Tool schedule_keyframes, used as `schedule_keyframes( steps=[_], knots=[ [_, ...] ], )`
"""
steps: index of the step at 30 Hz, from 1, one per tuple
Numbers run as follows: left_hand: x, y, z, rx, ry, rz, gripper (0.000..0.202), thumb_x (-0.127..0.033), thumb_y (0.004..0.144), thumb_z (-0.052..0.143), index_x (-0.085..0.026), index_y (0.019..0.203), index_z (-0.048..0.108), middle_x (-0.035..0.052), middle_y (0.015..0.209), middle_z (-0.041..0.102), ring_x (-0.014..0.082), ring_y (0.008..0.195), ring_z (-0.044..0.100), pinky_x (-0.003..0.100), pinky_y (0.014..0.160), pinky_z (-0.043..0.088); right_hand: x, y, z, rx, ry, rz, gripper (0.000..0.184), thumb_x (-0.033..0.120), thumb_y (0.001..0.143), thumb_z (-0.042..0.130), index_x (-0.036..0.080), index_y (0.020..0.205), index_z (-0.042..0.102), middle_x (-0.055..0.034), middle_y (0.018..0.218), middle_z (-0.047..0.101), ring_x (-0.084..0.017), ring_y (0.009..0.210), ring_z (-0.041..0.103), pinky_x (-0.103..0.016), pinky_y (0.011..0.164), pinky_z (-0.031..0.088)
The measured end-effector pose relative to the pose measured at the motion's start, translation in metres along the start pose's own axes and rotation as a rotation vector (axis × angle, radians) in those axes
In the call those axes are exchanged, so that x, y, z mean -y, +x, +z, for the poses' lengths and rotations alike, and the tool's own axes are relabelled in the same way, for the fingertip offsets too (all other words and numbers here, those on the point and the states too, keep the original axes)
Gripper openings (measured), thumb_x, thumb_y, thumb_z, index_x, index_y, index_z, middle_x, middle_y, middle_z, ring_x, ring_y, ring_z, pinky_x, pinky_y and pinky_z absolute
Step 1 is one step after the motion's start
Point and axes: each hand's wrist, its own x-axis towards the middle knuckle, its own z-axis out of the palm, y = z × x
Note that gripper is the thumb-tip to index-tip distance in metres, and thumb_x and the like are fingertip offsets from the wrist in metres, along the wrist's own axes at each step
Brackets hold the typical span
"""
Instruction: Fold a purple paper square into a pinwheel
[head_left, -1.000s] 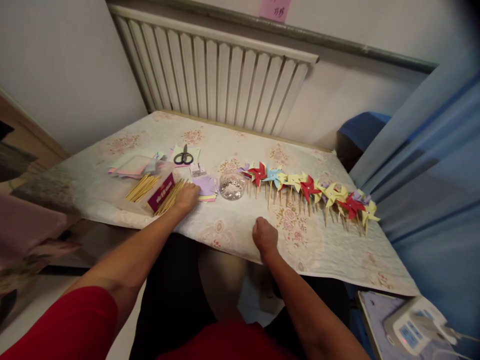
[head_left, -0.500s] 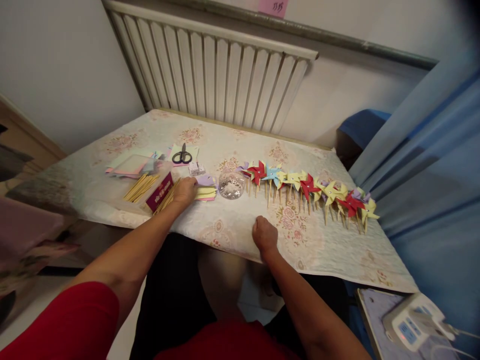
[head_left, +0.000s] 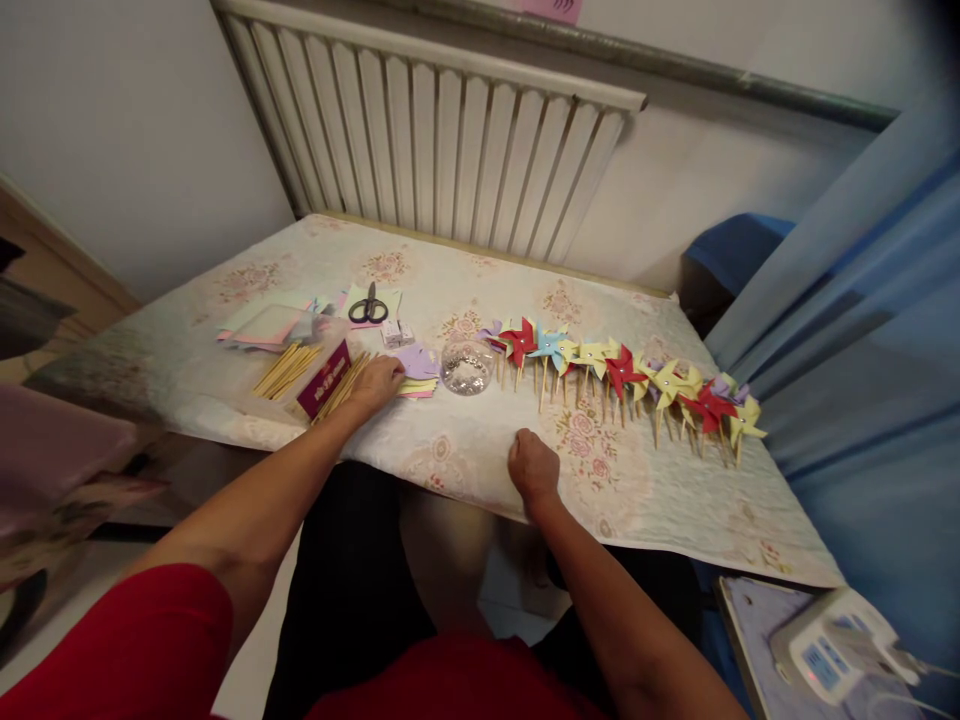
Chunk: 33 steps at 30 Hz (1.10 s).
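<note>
The left hand (head_left: 379,380) is laid against a small stack of paper squares (head_left: 418,366), just right of wooden sticks (head_left: 339,387); whether its fingers grip cannot be told. The right hand (head_left: 534,466) is rested clenched at the near edge of the table (head_left: 660,500). Paper pinwheels (head_left: 622,375) are lined up farther right.

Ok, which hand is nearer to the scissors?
Left. The left hand is at the wooden sticks just in front of the scissors; the right hand sits fisted near the front edge of the table, farther right.
</note>
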Motion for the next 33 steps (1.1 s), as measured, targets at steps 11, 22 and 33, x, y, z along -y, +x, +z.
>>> schedule_keyframes(
  steps=[11,22,33],
  knots=[
    [-0.009,-0.018,0.001,0.043,0.179,0.152,0.030,-0.032,0.085,0.057,-0.015,0.106,0.070,0.0152,0.112,0.068,0.0300,0.109,0.058,0.042,0.097,0.044,-0.001,0.000,0.002,-0.010,0.006,-0.001,0.016,0.025,0.100,0.045,0.019,0.097,0.059,-0.0044,0.091,0.068,-0.016,0.076,0.062,-0.029,0.062,0.027],
    [-0.022,-0.010,0.000,0.051,0.293,0.089,0.026,-0.020,0.092,0.044,-0.013,0.094,0.070,0.0189,0.102,0.068,0.0329,0.104,0.058,0.043,0.090,0.044,-0.001,0.000,0.000,0.005,-0.013,0.004,0.016,0.025,0.100,0.044,0.020,0.099,0.059,-0.0049,0.092,0.068,-0.017,0.076,0.062,-0.029,0.062,0.030],
    [-0.016,0.011,-0.019,-0.178,-0.126,-0.316,0.015,-0.021,0.085,0.052,-0.018,0.084,0.067,0.0098,0.093,0.070,0.0237,0.089,0.061,0.034,0.083,0.045,0.000,0.001,-0.002,0.031,-0.001,0.012,0.018,0.025,0.101,0.043,0.019,0.101,0.060,-0.0058,0.095,0.068,-0.017,0.078,0.062,-0.028,0.065,0.033]
  ],
)
